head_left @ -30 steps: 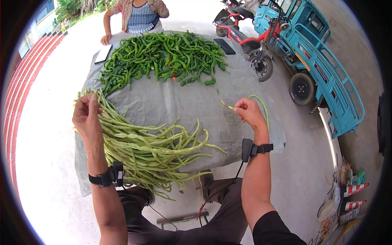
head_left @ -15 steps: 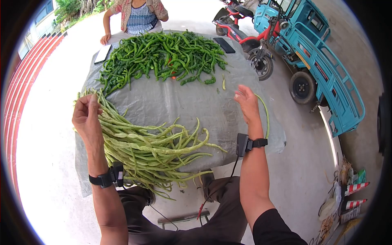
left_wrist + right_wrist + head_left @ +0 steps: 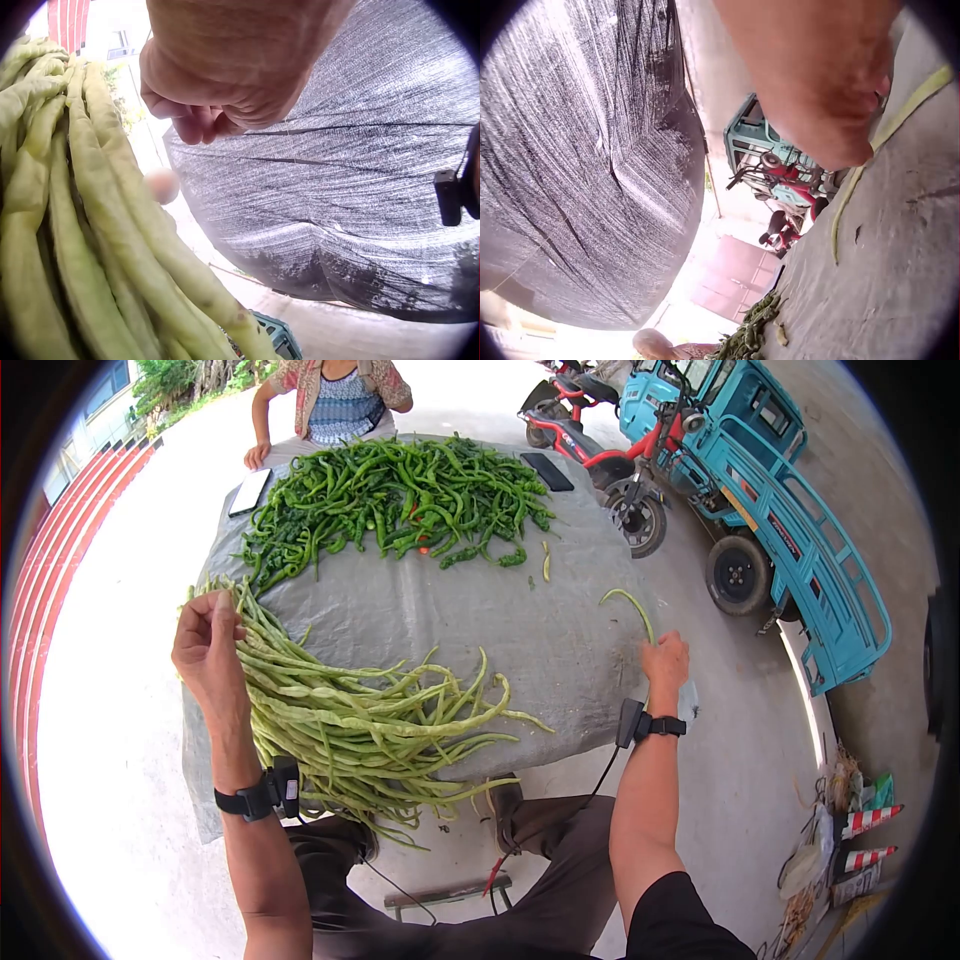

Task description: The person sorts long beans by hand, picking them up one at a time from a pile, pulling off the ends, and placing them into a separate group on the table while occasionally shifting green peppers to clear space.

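Note:
Yardlong beans (image 3: 370,720) form a long pale-green bundle on the grey tarp (image 3: 420,610), their ends hanging past the near edge. My left hand (image 3: 210,645) is loosely curled over the bundle's left end. Between its thumb and fingers a gap shows in the left wrist view, with nothing in it, and beans (image 3: 112,195) run close by. At the tarp's right edge my right hand (image 3: 665,663) pinches a single yardlong bean (image 3: 632,606) whose curved end points away from me. The right wrist view shows this bean (image 3: 845,214) passing at the fingertips.
A heap of green chili peppers (image 3: 400,500) covers the far side, between a white phone (image 3: 250,492) and a black phone (image 3: 547,472). A short bean piece (image 3: 546,565) lies nearer. Another person (image 3: 340,405) sits opposite. A teal cargo tricycle (image 3: 770,520) stands to the right.
My right hand let go of the short bean piece, which now lies on the tarp, then moved back toward me and took hold of the single long bean. My left hand barely moved.

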